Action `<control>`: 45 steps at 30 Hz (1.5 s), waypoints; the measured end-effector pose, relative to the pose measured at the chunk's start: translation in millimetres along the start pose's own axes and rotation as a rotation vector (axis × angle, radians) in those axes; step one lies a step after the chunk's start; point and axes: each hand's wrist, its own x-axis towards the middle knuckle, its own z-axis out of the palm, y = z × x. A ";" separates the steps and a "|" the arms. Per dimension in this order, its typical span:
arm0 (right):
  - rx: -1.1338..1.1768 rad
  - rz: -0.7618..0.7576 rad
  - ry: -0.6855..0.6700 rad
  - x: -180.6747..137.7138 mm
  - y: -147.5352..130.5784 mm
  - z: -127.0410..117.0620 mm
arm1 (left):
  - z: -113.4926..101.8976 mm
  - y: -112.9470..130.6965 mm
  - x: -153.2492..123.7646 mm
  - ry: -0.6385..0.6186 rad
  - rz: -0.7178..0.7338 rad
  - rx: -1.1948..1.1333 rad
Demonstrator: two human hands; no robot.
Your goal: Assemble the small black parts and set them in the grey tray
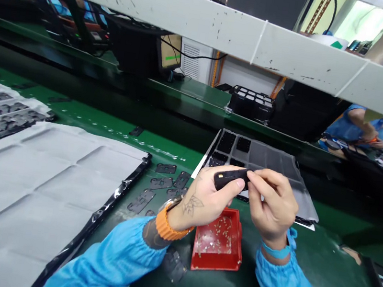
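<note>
My left hand is closed around a small black plastic part, held above the green bench. My right hand pinches the part's right end with thumb and fingertips. Just below both hands sits a small red tray holding several tiny pale pieces. Behind the hands lies a black compartment tray with several black parts in its left cells, partly under a grey sheet. Both sleeves are blue; an orange band circles my left wrist.
Several flat dark parts lie loose left of my hands. A large grey-sheeted tray fills the left. A white beam crosses overhead. A monitor and a stack of black trays stand behind. Another person's arm shows far right.
</note>
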 end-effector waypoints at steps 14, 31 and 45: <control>0.026 -0.042 0.007 -3.8 2.6 0.1 | -2.5 14.4 0.7 -0.015 0.008 0.068; 0.007 -0.030 0.047 -3.6 -7.0 0.6 | -10.9 21.9 0.3 -0.068 0.011 0.099; 0.013 -0.035 0.043 -4.1 -6.5 1.7 | -10.0 19.5 0.0 -0.075 0.048 0.101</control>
